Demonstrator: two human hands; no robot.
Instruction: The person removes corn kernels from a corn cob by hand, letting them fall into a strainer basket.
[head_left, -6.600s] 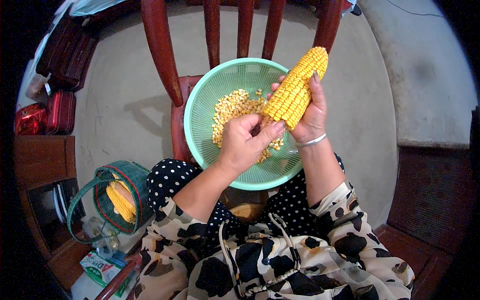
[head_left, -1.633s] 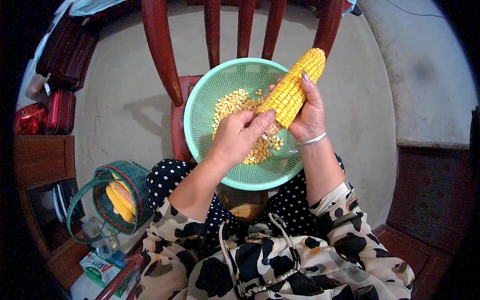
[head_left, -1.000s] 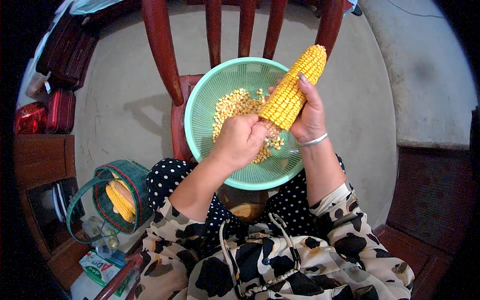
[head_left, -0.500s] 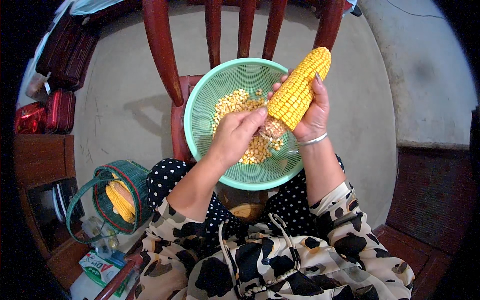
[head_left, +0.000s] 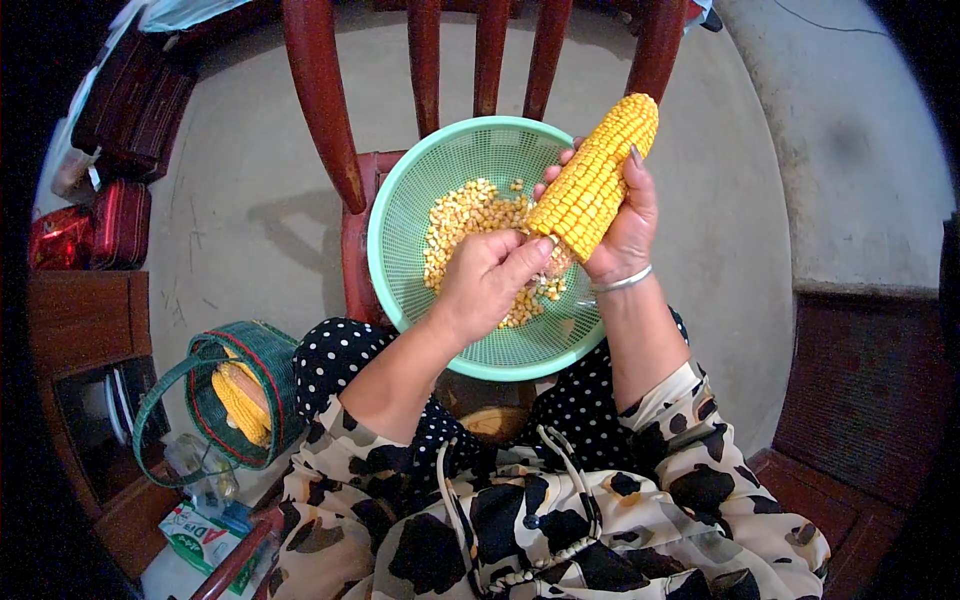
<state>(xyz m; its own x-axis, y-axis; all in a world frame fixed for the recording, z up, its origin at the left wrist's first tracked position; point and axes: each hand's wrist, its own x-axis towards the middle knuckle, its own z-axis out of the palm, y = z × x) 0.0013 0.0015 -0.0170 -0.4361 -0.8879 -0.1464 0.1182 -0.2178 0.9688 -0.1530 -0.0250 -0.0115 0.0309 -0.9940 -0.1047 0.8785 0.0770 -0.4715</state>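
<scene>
My right hand [head_left: 634, 220] is wrapped round a yellow ear of corn [head_left: 598, 180], holding it tilted with its tip up and to the right. The ear's lower end is stripped to pale bare cob. At that end my left hand [head_left: 492, 275] is closed, its thumb pressed against the edge of the kernels; its other fingertips are hidden. Both hands are over a light green mesh basin [head_left: 410, 190], in which loose corn kernels [head_left: 455, 215] lie in a heap.
The basin rests on a dark red wooden chair [head_left: 362, 255] with a slatted back. To the left, a green woven basket [head_left: 285, 385] holds more ears of corn [head_left: 240, 402]. A wooden cabinet [head_left: 85, 310] and a red case [head_left: 120, 225] stand farther left.
My left thumb has moved slightly down and right along the ear's lower edge. The ear has shifted a little left; my right hand keeps its hold.
</scene>
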